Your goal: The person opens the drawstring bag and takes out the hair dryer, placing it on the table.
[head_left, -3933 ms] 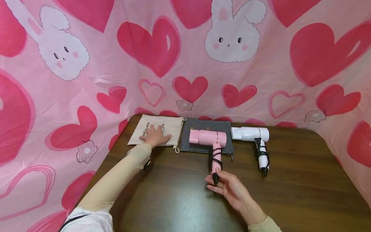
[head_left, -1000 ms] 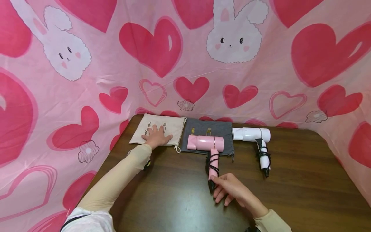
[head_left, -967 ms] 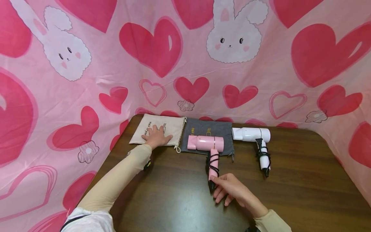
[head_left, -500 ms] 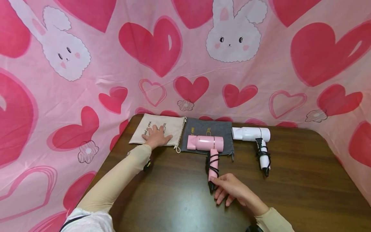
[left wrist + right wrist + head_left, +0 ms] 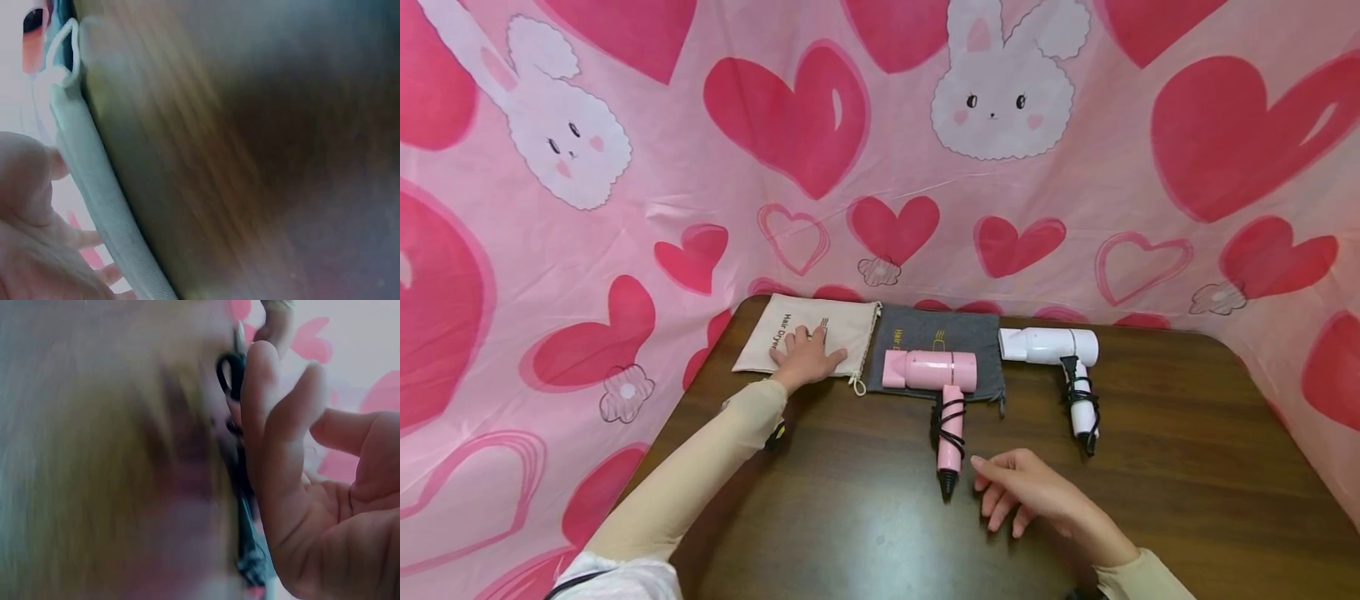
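Note:
My left hand (image 5: 806, 360) lies over the cream drawstring bag (image 5: 758, 352), fingers spread and holding nothing. In the left wrist view its fingertips (image 5: 90, 239) are right at the bag's edge. A pink hair dryer (image 5: 927, 371) lies partly on the dark grey drawstring bag (image 5: 981, 337), nozzle to the left. Black cord winds round its handle, which points toward me over the table. Just right of the handle's end, my right hand (image 5: 1037, 493) hovers with relaxed, slightly bent fingers and nothing in it. The right wrist view shows this hand (image 5: 325, 512) apart from a dark cord.
To the right of the grey bag lies a white hair dryer (image 5: 1051, 346), black cord wrapped round its handle. The brown wooden table (image 5: 1180, 433) has rounded back corners. Behind it hangs a pink cloth (image 5: 895, 133) printed with hearts and rabbits.
The pink hair dryer has come down onto the grey bag and table, a little nearer me. My right hand has let go of its handle end and moved right. My left hand stays over the cream bag.

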`<state>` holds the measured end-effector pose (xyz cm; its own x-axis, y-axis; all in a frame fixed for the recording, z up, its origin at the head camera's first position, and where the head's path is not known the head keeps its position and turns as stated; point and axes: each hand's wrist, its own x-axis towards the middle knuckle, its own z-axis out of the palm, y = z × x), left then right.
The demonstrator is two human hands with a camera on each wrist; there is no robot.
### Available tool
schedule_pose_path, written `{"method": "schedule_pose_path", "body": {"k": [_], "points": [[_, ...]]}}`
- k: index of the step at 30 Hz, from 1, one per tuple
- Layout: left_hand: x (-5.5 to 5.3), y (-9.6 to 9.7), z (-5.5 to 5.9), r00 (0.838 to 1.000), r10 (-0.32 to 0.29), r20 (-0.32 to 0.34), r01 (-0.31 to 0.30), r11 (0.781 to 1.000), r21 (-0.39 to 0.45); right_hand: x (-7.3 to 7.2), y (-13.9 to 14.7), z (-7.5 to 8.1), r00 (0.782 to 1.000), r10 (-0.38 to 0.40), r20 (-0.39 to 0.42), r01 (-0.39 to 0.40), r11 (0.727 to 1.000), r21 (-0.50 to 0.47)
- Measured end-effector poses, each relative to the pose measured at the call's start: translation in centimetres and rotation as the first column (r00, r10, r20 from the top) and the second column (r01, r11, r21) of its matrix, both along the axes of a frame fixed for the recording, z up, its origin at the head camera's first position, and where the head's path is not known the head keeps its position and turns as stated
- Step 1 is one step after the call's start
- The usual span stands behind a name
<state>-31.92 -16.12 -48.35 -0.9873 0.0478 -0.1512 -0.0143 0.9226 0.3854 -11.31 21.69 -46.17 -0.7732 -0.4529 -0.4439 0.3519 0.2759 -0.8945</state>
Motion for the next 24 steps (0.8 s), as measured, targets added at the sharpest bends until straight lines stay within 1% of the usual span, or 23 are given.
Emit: {"method": "schedule_pose_path", "body": {"k": [1, 3, 5, 7, 8, 11, 13, 15, 16, 18, 20, 22, 24], "points": [[0.2, 0.0, 0.1, 1.000, -0.002, -0.015, 0.003, 1.000, 0.012, 0.1, 0.5, 0.0, 1.000, 0.004, -0.016, -0.004, 1.000, -0.009], [0.9, 0.3, 0.8, 0.997, 0.000, -0.071, 0.003, 0.999, 0.047, 0.3, 1.5, 0.2, 0.999, 0.004, -0.052, -0.005, 1.000, -0.023], [1.6, 0.4, 1.6, 0.988, 0.000, -0.154, 0.013, 0.996, 0.083, 0.5, 2.3, 0.3, 0.995, -0.015, -0.102, 0.012, 1.000, -0.024], [2.6, 0.6, 2.5, 0.971, -0.001, -0.239, 0.032, 0.992, 0.126, 0.6, 2.9, 0.5, 0.987, -0.045, -0.152, 0.045, 0.999, -0.006], [3.1, 0.7, 3.1, 0.961, -0.010, -0.278, 0.053, 0.988, 0.148, 0.7, 3.1, 0.7, 0.983, -0.065, -0.174, 0.067, 0.998, 0.007], [4.4, 0.9, 4.4, 0.932, -0.054, -0.358, 0.132, 0.971, 0.198, 0.8, 3.4, 1.3, 0.964, -0.122, -0.237, 0.138, 0.989, 0.050], [5.2, 1.0, 5.0, 0.916, -0.087, -0.391, 0.183, 0.959, 0.218, 0.7, 3.5, 1.7, 0.942, -0.156, -0.297, 0.185, 0.980, 0.072], [6.0, 1.2, 5.6, 0.903, -0.120, -0.413, 0.230, 0.946, 0.227, 0.7, 3.6, 2.1, 0.914, -0.193, -0.358, 0.241, 0.966, 0.097], [6.3, 1.2, 5.8, 0.898, -0.132, -0.419, 0.245, 0.942, 0.228, 0.7, 3.6, 2.2, 0.899, -0.204, -0.388, 0.267, 0.957, 0.115], [7.1, 1.3, 6.4, 0.895, -0.149, -0.421, 0.264, 0.937, 0.230, 0.7, 3.6, 2.5, 0.872, -0.217, -0.439, 0.310, 0.939, 0.151], [7.8, 1.3, 7.0, 0.896, -0.160, -0.415, 0.272, 0.936, 0.225, 0.7, 3.6, 2.8, 0.853, -0.215, -0.475, 0.338, 0.922, 0.188], [8.5, 1.2, 7.6, 0.897, -0.174, -0.408, 0.277, 0.937, 0.211, 0.7, 3.7, 3.0, 0.831, -0.191, -0.522, 0.346, 0.913, 0.218], [9.1, 1.2, 8.2, 0.893, -0.195, -0.407, 0.290, 0.938, 0.189, 0.6, 3.9, 3.2, 0.803, -0.163, -0.573, 0.346, 0.911, 0.226]]}}
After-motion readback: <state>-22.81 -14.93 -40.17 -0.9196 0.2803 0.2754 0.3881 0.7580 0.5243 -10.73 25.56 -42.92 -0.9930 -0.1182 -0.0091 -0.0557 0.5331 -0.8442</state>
